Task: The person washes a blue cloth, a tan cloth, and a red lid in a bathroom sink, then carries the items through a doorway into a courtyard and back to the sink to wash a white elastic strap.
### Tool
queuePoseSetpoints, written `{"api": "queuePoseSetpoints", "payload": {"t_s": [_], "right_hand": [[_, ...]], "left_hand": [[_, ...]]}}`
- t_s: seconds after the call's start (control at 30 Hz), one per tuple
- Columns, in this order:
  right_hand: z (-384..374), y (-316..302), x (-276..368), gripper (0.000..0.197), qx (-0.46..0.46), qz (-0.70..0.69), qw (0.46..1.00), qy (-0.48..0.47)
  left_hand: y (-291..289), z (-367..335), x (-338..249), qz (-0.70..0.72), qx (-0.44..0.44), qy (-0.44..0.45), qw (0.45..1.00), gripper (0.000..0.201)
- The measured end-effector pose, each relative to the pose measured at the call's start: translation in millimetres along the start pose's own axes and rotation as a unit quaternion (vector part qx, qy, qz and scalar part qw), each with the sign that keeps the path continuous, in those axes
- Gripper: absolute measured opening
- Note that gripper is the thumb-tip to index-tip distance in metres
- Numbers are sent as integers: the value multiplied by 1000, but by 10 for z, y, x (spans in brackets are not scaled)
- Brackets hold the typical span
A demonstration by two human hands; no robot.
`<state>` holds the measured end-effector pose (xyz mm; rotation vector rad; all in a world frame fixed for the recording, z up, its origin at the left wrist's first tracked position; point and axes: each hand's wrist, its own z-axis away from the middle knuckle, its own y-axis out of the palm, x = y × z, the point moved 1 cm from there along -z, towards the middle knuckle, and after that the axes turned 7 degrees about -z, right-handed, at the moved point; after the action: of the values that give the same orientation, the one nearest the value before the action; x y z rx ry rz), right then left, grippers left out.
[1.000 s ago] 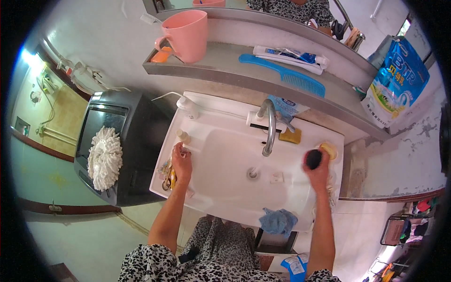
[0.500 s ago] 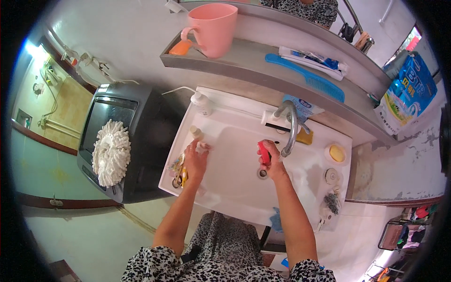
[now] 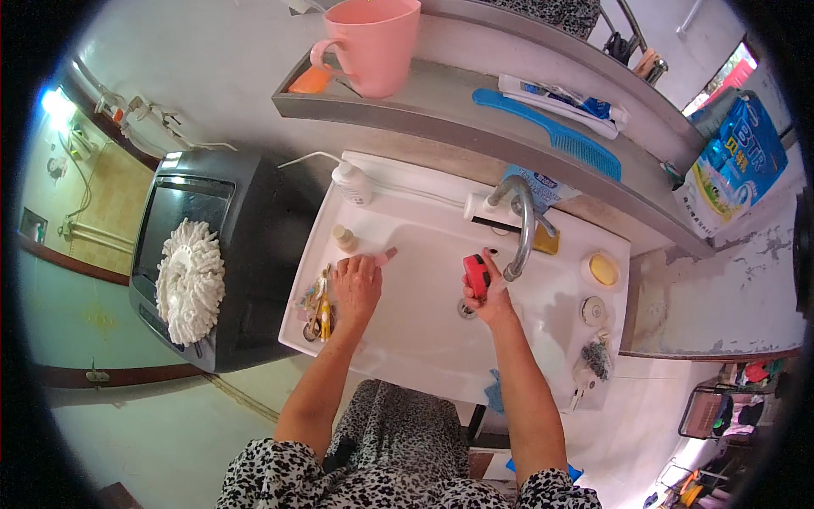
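While the right hand point(image 3: 490, 293) closes its fingers around a small red object point(image 3: 476, 274), it holds that object over the white basin point(image 3: 407, 322), just beside the spout of the chrome tap point(image 3: 521, 222) and above the drain point(image 3: 465, 310); the left hand point(image 3: 356, 287) lies palm down on the basin's left edge, fingers curled over a small pink item point(image 3: 386, 254), next to a cluster of small items point(image 3: 317, 301) on the rim; a white pump bottle point(image 3: 352, 180) stands at the back left corner; a yellow soap bar point(image 3: 604, 269) sits on the right rim; above, a grey shelf point(image 3: 441, 106) carries a pink mug point(image 3: 376, 42), a blue comb point(image 3: 547, 129) and a toothpaste tube point(image 3: 560, 97); left of the sink, a white mop head point(image 3: 190, 280) rests on a dark machine point(image 3: 212, 254).
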<state>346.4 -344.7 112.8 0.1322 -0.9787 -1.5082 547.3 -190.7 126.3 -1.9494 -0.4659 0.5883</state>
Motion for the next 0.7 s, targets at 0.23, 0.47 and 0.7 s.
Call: {"api": "queuePoseSetpoints", "payload": {"t_s": [0.23, 0.47, 0.7], "right_hand": [[-133, 58, -208, 36, 10, 1, 999, -36], [-54, 57, -150, 31, -11, -154, 987, -52], [24, -55, -144, 24, -53, -108, 988, -102]], "left_hand": [[-18, 104, 141, -2, 1, -7, 1000, 17], [-253, 293, 121, -65, -88, -74, 991, 26], [-119, 296, 196, -40, -38, -38, 998, 19]]}}
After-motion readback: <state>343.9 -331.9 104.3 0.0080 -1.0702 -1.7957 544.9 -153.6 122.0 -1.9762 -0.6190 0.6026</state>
